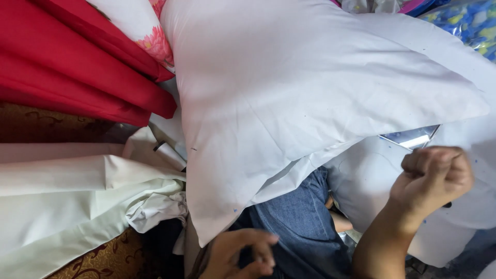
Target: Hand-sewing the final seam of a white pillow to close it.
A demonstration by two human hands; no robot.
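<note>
The white pillow (289, 98) fills the middle, resting over the lap. The right hand (434, 178) is a closed fist against white fabric; its grasp is hidden. The left hand (243, 256), fingers curled, is cut off at the near edge.

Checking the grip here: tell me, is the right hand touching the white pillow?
Touching. The head view shows the right hand closed into a fist against the lower right edge of the white pillow, with no gap visible between them.

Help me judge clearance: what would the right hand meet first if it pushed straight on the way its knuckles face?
Probably the white pillow; the right hand, closed in a fist, already sits against its edge.
</note>
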